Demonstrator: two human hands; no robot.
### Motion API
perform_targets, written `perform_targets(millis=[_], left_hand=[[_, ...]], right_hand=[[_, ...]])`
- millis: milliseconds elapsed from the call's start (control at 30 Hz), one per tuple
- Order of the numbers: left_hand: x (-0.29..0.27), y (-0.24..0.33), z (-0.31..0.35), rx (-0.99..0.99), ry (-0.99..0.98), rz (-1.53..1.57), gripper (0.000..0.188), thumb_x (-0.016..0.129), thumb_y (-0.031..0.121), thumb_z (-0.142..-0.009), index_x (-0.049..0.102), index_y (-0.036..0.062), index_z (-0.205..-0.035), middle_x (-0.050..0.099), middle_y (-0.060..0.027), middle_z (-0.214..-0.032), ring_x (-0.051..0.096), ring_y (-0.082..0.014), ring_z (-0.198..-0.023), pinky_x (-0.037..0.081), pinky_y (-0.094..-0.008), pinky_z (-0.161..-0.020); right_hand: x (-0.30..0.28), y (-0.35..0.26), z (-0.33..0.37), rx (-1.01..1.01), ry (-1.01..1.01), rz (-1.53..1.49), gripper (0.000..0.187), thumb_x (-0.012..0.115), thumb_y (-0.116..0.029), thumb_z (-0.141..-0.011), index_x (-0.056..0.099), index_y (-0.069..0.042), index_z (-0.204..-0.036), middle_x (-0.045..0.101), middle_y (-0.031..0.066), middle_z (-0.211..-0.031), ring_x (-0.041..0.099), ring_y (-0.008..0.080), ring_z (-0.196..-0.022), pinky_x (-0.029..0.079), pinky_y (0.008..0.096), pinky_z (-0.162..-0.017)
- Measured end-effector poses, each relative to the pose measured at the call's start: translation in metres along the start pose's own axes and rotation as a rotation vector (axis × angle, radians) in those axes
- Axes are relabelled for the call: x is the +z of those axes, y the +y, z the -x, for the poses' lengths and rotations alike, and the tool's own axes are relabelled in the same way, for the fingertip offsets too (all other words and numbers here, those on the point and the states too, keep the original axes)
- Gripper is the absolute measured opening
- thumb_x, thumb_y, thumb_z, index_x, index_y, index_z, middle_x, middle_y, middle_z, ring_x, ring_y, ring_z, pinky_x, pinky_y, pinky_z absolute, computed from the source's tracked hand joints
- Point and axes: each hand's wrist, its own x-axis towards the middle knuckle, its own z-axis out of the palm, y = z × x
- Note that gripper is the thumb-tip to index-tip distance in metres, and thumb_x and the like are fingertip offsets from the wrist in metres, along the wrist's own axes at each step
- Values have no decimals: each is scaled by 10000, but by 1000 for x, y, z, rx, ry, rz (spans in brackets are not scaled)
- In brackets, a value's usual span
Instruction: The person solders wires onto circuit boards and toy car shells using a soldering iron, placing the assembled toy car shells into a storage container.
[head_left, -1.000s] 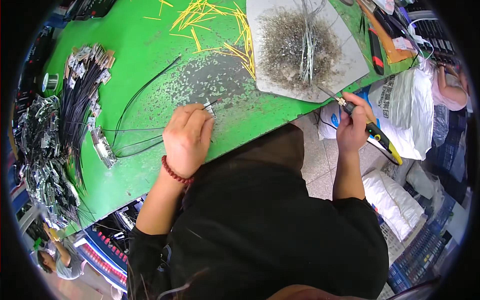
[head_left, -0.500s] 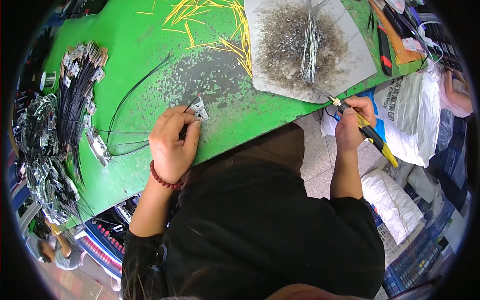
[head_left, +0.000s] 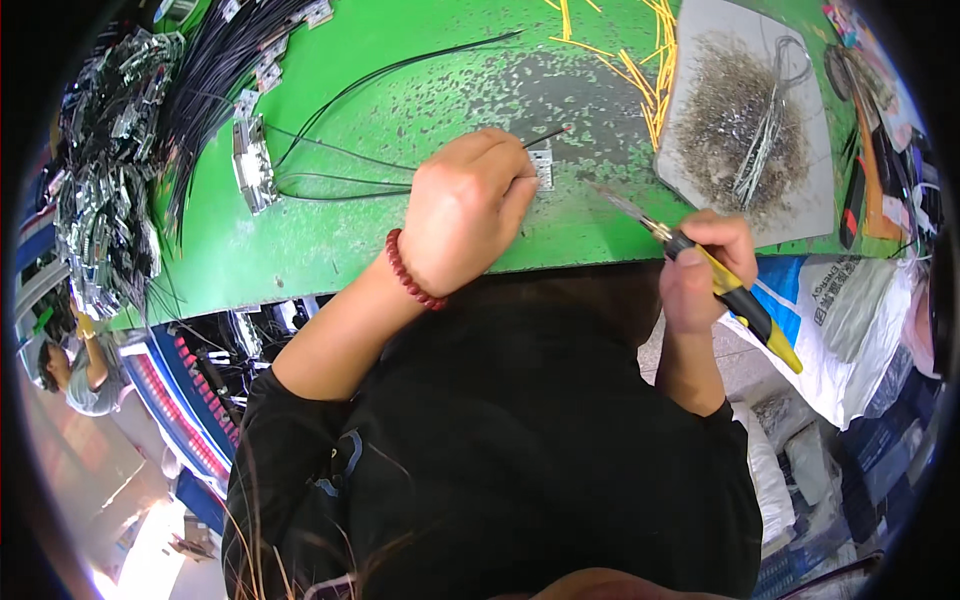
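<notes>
My left hand, with a red bead bracelet at its wrist, is closed over the green tabletop. It pinches a black wire, whose bare reddish end sticks out past the fingers. Right beside the fingertips, partly covered by them, lies a small whitish circuit board. Black wires run left from under this hand to a shiny metal-cased piece. My right hand is wrapped round the yellow and black handle of a soldering iron. The iron's tip points left toward the board, apart from it.
A grey sheet with burnt residue carries a bundle of silvery solder wire. Yellow wires lie beyond the board. Piles of wired metal parts fill the left side. White sacks stand at the right; a person is far left.
The iron has come away from the grey sheet's edge, its tip now nearer the board. The whole view has turned, shifting the table's things. My left hand still pinches the wire.
</notes>
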Motion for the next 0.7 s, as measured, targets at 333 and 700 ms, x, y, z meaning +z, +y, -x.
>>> perform_targets(millis=[333, 700], left_hand=[[-1, -3, -2, -2, -24, -47, 78, 690, 12, -724, 615, 20, -742, 635, -98, -817, 623, -288, -731, 506, -360, -625], [-3, 0, -9, -18, -76, -110, 65, 686, 24, -714, 622, 34, -715, 620, -71, -791, 613, -278, -710, 500, -369, -605]], right_hand=[[17, 15, -4, -16, -64, 67, 207, 683, -158, -809, 545, -9, -853, 513, 15, -723, 413, 71, -612, 308, 227, -551], [18, 12, -8, -65, -104, 159, 229, 702, -169, -787, 555, -1, -834, 564, 62, -707, 465, 97, -579, 344, 228, -524]])
